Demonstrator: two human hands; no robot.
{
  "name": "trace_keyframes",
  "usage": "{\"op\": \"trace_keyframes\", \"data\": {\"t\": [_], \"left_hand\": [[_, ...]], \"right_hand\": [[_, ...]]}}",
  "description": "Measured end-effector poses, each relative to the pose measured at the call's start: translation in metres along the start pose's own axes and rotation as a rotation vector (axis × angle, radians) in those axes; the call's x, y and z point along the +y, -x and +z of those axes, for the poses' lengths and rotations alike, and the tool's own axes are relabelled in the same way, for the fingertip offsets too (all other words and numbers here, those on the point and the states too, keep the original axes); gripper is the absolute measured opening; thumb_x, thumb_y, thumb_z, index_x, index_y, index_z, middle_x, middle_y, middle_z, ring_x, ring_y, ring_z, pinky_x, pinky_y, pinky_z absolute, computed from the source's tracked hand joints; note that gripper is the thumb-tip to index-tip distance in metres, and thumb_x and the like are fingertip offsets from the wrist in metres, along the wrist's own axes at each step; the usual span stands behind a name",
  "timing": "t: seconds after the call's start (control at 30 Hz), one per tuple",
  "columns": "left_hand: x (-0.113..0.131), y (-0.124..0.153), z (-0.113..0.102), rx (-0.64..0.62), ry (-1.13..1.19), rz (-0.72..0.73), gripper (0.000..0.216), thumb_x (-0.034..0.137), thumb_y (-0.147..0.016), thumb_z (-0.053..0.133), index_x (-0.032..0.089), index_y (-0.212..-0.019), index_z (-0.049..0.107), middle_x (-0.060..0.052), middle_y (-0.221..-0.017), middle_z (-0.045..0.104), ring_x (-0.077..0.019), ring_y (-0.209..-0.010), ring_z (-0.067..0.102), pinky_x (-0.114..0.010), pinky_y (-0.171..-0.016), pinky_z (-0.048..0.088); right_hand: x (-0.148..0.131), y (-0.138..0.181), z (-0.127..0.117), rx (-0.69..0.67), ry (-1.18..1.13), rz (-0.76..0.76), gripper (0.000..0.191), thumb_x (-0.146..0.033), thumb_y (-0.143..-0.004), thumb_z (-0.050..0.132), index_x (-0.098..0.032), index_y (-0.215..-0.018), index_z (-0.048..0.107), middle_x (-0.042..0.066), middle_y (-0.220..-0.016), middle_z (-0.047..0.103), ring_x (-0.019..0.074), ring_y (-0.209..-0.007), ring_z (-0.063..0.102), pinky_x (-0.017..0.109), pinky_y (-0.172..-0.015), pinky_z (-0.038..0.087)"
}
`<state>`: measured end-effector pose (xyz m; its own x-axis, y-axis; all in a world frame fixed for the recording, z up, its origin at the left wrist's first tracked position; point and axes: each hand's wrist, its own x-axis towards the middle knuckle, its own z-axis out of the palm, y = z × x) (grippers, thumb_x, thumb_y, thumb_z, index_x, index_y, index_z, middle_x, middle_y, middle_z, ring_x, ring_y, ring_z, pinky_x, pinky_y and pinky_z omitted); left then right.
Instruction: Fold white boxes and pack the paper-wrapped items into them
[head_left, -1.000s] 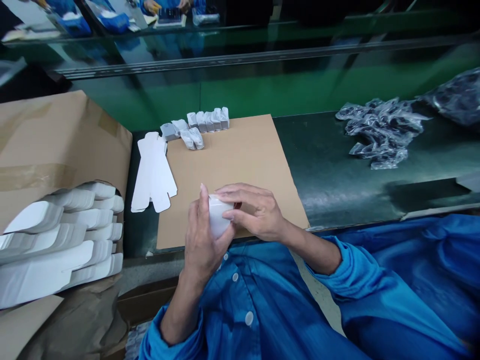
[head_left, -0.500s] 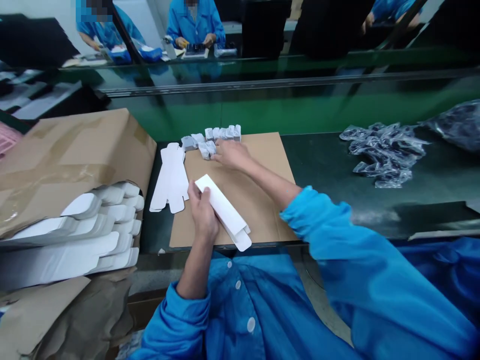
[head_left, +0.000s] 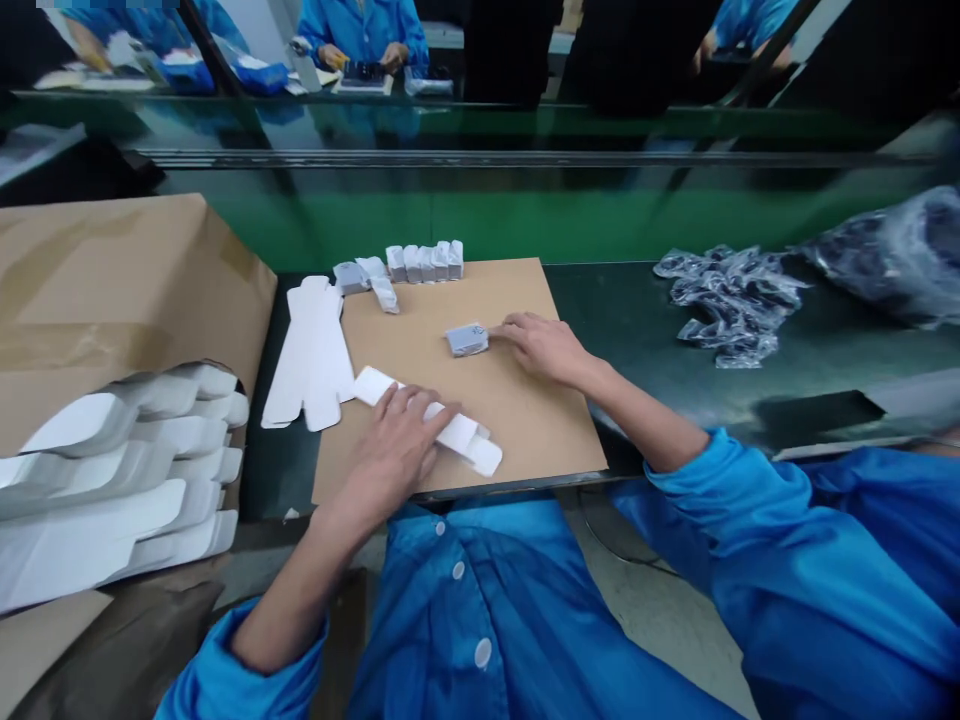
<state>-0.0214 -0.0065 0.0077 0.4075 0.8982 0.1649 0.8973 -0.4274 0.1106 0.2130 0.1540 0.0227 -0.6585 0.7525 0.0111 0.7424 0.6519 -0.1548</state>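
Observation:
My left hand (head_left: 401, 440) lies over a long narrow white carton (head_left: 459, 433), its fingers wrapped round the middle. The carton rests slanted on a brown cardboard sheet (head_left: 525, 400), with end flaps sticking out at its lower right. My right hand (head_left: 544, 345) is stretched out over the sheet's right side. Its fingertips reach the right end of a small grey wrapped block (head_left: 466, 340), which lies flat and is not gripped. More small wrapped blocks (head_left: 426, 262) stand in a row at the sheet's back edge, with a few loose ones (head_left: 367, 278) to their left.
Flat white carton blanks (head_left: 307, 350) lie left of the sheet. A big cardboard box (head_left: 135, 290) at far left holds stacked white blanks (head_left: 150, 480). Clear plastic-wrapped items (head_left: 731, 295) and a plastic bag (head_left: 892, 255) lie right. Co-workers sit behind the green barrier (head_left: 495, 210).
My right hand has moved from the wrapped blocks towards the right, and one block now lies mid-sheet. My left hand has lowered the carton onto the sheet and turned over it. The view has shifted.

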Motion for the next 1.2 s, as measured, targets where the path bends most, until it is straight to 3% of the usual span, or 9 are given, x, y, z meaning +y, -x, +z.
{"op": "trace_keyframes", "data": {"t": [0.13, 0.2, 0.3, 0.47, 0.67, 0.87, 1.03, 1.1, 1.2], "left_hand": [[0.011, -0.021, 0.001, -0.065, -0.113, -0.096, 0.057, 0.037, -0.087, 0.063, 0.016, -0.139, 0.051, -0.017, -0.108, 0.064, -0.0334, -0.102, 0.058, -0.049, -0.092, 0.048], [0.015, -0.027, 0.002, -0.129, -0.085, -0.057, 0.063, 0.039, -0.090, 0.058, 0.016, -0.146, 0.042, -0.018, -0.125, 0.060, -0.0337, -0.110, 0.056, -0.048, -0.095, 0.046], [0.018, -0.029, 0.003, -0.185, -0.017, 0.067, 0.051, 0.030, -0.096, 0.047, 0.031, -0.147, 0.041, -0.013, -0.147, 0.046, -0.0326, -0.125, 0.048, -0.048, -0.099, 0.042], [0.018, -0.022, 0.007, -0.184, 0.052, 0.107, 0.047, 0.015, -0.096, 0.039, 0.043, -0.127, 0.060, -0.008, -0.148, 0.044, -0.0313, -0.120, 0.049, -0.049, -0.088, 0.039], [0.022, -0.016, 0.010, -0.087, 0.144, 0.216, 0.048, 0.005, -0.088, 0.047, 0.038, -0.115, 0.069, -0.008, -0.140, 0.050, -0.0297, -0.120, 0.048, -0.045, -0.086, 0.036], [0.022, -0.011, 0.016, 0.081, 0.075, 0.199, 0.041, 0.006, -0.088, 0.052, 0.036, -0.109, 0.071, -0.011, -0.139, 0.052, -0.0306, -0.116, 0.052, -0.046, -0.083, 0.037], [0.038, -0.008, 0.026, 0.311, 0.040, 0.172, 0.033, 0.008, -0.090, 0.055, 0.030, -0.111, 0.068, -0.014, -0.133, 0.057, -0.0270, -0.118, 0.055, -0.043, -0.086, 0.039], [0.048, -0.010, 0.026, 0.441, 0.050, 0.152, 0.025, 0.010, -0.091, 0.056, 0.024, -0.110, 0.066, -0.016, -0.128, 0.060, -0.0247, -0.119, 0.056, -0.041, -0.089, 0.042], [0.048, -0.012, 0.013, 0.532, 0.044, 0.154, 0.029, 0.015, -0.092, 0.058, 0.023, -0.120, 0.062, -0.016, -0.132, 0.059, -0.0226, -0.125, 0.055, -0.038, -0.098, 0.043]], "right_hand": [[0.002, 0.003, 0.010, 0.076, -0.106, -0.058, 0.056, -0.029, -0.091, 0.057, -0.018, -0.144, 0.043, 0.013, -0.147, 0.047, 0.0283, -0.133, 0.044, 0.041, -0.102, 0.043], [-0.004, -0.014, 0.018, 0.067, -0.156, -0.135, 0.059, -0.031, -0.090, 0.060, -0.017, -0.145, 0.042, 0.012, -0.147, 0.048, 0.0274, -0.133, 0.044, 0.041, -0.106, 0.040], [-0.007, -0.030, 0.023, 0.056, -0.179, -0.114, 0.039, -0.025, -0.090, 0.060, -0.016, -0.128, 0.057, 0.011, -0.127, 0.063, 0.0271, -0.121, 0.053, 0.040, -0.100, 0.042], [0.003, 0.028, 0.000, 0.120, -0.278, 0.029, 0.031, -0.030, -0.087, 0.068, -0.011, -0.111, 0.063, 0.012, -0.107, 0.066, 0.0243, -0.095, 0.061, 0.036, -0.082, 0.047], [-0.017, 0.093, -0.003, -0.146, -0.518, -0.199, 0.033, -0.023, -0.089, 0.066, -0.018, -0.121, 0.063, 0.007, -0.109, 0.067, 0.0195, -0.099, 0.063, 0.031, -0.085, 0.049], [-0.065, 0.091, 0.035, 0.109, -0.504, -0.016, 0.039, -0.015, -0.093, 0.051, -0.013, -0.132, 0.054, 0.016, -0.117, 0.064, 0.0252, -0.107, 0.062, 0.044, -0.093, 0.052], [-0.096, 0.088, 0.042, 0.155, -1.187, 0.087, 0.056, -0.010, -0.091, 0.042, -0.019, -0.146, 0.039, 0.009, -0.119, 0.068, 0.0158, -0.109, 0.064, 0.035, -0.097, 0.052], [-0.096, 0.082, 0.037, 0.163, -1.327, 0.164, 0.053, -0.018, -0.091, 0.047, -0.018, -0.144, 0.042, 0.006, -0.107, 0.071, 0.0148, -0.099, 0.067, 0.032, -0.090, 0.054], [-0.068, 0.079, 0.013, 0.253, -1.211, 0.308, 0.045, -0.026, -0.087, 0.059, -0.017, -0.131, 0.059, 0.004, -0.093, 0.073, 0.0156, -0.084, 0.067, 0.031, -0.078, 0.054]]}}
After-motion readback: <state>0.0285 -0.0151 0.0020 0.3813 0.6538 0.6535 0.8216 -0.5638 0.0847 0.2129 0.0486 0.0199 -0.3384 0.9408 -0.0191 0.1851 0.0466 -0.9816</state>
